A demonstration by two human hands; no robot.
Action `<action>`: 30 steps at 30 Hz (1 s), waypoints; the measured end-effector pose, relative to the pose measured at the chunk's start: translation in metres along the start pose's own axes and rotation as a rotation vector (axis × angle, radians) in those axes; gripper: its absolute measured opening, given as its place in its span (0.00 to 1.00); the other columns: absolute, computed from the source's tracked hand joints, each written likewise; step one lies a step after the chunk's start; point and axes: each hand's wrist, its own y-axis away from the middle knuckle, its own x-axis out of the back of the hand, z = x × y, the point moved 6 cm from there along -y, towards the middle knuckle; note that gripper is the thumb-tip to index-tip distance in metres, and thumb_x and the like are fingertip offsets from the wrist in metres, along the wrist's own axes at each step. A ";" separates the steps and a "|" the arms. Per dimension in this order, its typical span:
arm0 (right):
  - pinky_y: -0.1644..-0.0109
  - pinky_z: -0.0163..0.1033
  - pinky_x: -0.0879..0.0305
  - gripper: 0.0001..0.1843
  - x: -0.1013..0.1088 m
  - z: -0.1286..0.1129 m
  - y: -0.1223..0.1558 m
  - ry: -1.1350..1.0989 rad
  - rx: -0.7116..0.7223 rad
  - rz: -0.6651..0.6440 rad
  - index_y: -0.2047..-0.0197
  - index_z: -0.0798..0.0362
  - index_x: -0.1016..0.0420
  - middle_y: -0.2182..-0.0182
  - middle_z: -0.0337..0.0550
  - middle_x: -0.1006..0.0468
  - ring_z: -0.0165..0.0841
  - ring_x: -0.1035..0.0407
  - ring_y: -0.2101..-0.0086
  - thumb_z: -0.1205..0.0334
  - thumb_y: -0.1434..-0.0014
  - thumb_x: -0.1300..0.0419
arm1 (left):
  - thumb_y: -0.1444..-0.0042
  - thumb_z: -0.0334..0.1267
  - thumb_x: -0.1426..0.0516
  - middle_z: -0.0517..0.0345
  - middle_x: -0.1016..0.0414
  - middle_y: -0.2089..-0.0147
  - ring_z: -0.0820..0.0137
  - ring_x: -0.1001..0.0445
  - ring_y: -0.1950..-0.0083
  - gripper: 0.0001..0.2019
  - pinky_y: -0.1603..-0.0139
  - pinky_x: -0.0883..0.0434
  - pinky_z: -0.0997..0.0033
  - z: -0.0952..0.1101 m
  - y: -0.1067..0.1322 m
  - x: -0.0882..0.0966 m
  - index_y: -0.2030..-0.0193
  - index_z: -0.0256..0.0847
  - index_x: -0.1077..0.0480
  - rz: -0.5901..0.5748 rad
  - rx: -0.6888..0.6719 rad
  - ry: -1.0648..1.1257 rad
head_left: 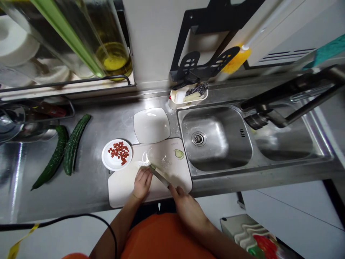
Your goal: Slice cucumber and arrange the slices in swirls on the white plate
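Observation:
My right hand (187,207) is wrapped round the handle of a kitchen knife (161,177), its blade slanting up and left over the white cutting board (121,194). The curled fingers of my left hand (142,181) press down on the board just left of the blade. A small green-edged cucumber piece (153,166) shows at the blade's tip, beside those fingertips; most of it is hidden. A few thin cucumber slices (178,154) lie near the board's right edge. Chopped red bits (118,151) sit in a round white plate (104,160) overlapping the board's upper left corner.
A white square plate (151,126) stands behind the board. Two whole cucumbers (77,144) lie at left on the steel counter. To the right is a steel sink (215,140) with a dark faucet (283,97) above. A white caddy (188,103) stands by the wall.

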 end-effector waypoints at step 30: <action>0.69 0.34 0.38 0.35 0.006 -0.002 -0.003 -0.013 0.010 -0.041 0.38 0.51 0.40 0.57 0.52 0.25 0.37 0.25 0.67 0.82 0.46 0.61 | 0.42 0.27 0.46 0.53 0.24 0.60 0.67 0.26 0.53 0.09 0.49 0.29 0.59 -0.002 0.001 -0.001 0.58 0.41 0.29 0.018 0.020 0.048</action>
